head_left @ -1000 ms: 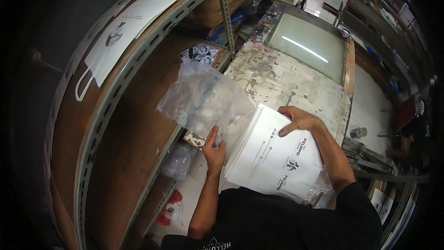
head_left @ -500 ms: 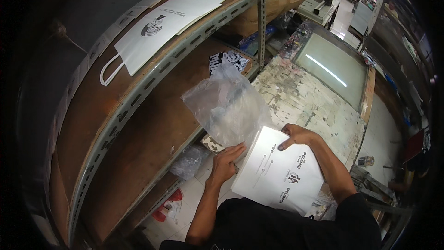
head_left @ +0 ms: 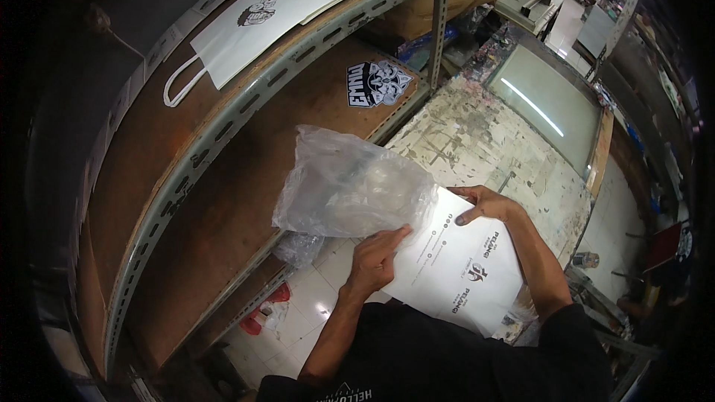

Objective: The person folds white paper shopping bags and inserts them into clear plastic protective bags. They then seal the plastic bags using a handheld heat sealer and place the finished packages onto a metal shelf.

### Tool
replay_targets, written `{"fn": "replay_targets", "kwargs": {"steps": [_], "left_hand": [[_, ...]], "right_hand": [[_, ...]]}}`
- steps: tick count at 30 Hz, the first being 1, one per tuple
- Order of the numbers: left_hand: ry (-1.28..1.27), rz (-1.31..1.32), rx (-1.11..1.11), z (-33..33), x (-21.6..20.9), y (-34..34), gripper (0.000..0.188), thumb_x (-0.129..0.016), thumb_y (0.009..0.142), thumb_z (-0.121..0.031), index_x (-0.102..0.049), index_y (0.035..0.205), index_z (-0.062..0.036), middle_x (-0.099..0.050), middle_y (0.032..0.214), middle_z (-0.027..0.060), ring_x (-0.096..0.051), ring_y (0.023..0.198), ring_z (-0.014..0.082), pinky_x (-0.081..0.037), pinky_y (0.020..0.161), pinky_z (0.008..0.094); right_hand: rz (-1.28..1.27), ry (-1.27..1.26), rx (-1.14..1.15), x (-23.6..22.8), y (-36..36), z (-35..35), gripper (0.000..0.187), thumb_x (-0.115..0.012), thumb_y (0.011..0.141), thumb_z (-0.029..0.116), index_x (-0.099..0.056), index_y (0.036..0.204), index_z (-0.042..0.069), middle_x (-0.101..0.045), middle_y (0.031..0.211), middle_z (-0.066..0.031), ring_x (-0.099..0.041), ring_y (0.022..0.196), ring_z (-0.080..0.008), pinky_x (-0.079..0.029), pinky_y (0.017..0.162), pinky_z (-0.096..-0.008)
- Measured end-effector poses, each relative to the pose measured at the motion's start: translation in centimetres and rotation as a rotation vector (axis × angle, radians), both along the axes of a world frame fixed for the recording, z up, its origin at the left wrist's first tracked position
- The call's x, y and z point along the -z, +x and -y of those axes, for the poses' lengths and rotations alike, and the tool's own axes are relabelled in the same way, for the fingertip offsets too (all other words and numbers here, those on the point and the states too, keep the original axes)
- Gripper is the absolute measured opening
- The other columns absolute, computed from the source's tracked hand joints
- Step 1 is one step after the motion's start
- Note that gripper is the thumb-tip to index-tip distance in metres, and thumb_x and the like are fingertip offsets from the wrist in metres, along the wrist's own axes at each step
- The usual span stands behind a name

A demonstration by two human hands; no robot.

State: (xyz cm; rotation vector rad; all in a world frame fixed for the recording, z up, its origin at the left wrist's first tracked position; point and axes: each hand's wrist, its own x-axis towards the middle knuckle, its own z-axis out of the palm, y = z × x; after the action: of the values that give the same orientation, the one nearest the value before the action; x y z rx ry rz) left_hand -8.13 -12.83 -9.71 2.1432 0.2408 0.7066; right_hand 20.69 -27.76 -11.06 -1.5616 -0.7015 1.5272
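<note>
Two hands on a white printed sheet, with a clear plastic bag at its far left edge.

The white sheet [head_left: 465, 268] lies between the hands (dark print on its face). The left hand [head_left: 375, 259] presses flat on its left edge, fingers touching the crumpled clear plastic bag [head_left: 350, 186] just beyond. The right hand [head_left: 484, 205] pins the sheet's far corner with spread fingers; neither hand is closed around anything. The paint-stained counter [head_left: 477, 141] lies beyond, metal shelving [head_left: 223, 134] to the left.
</note>
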Motion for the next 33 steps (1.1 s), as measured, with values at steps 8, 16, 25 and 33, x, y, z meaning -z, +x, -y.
{"fn": "replay_targets", "kwargs": {"steps": [8, 16, 25, 33], "left_hand": [[-0.024, -0.200, -0.196, -0.5, -0.1, 0.8, 0.030, -0.061, 0.069, 0.006, -0.064, 0.099, 0.0014, -0.065, 0.093, 0.0148, -0.066, 0.085, 0.0333, -0.052, 0.076, 0.0370], [0.124, 0.043, -0.438, -0.3, 2.1, 3.5, 0.021, -0.059, 0.069, 0.006, -0.058, 0.087, -0.0049, -0.062, 0.087, 0.0108, -0.063, 0.080, 0.0340, -0.050, 0.071, 0.0421], [0.201, 0.087, -0.277, 2.0, 4.8, 6.8, 0.019, -0.061, 0.073, 0.003, -0.059, 0.091, -0.0034, -0.063, 0.087, 0.0131, -0.063, 0.076, 0.0341, -0.050, 0.069, 0.0409], [-0.533, -0.201, -0.480, 2.7, 10.3, 6.6, 0.015, -0.071, 0.084, -0.004, -0.058, 0.092, -0.0006, -0.065, 0.085, 0.0096, -0.066, 0.071, 0.0181, -0.054, 0.063, 0.0326]], "right_hand": [[0.025, -0.033, 0.087, 0.3, 0.4, 1.5, 0.065, -0.088, 0.068, 0.007, -0.055, 0.124, 0.003, -0.071, 0.100, -0.0124, -0.067, 0.087, -0.0175, -0.052, 0.078, -0.0281], [0.067, -0.051, 0.249, 2.6, 2.0, 6.0, 0.058, -0.084, 0.070, 0.003, -0.057, 0.121, 0.003, -0.069, 0.096, -0.0066, -0.066, 0.084, -0.0131, -0.054, 0.075, -0.0260], [0.034, -0.056, 0.593, 3.7, 3.8, 12.5, 0.056, -0.082, 0.070, 0.006, -0.057, 0.120, -0.001, -0.068, 0.101, -0.0094, -0.066, 0.088, -0.0185, -0.054, 0.082, -0.0295], [0.064, 0.028, 0.635, 4.3, 3.4, 14.6, 0.058, -0.084, 0.068, 0.010, -0.057, 0.118, 0.001, -0.067, 0.100, -0.0078, -0.065, 0.089, -0.0177, -0.052, 0.085, -0.0291]]}}
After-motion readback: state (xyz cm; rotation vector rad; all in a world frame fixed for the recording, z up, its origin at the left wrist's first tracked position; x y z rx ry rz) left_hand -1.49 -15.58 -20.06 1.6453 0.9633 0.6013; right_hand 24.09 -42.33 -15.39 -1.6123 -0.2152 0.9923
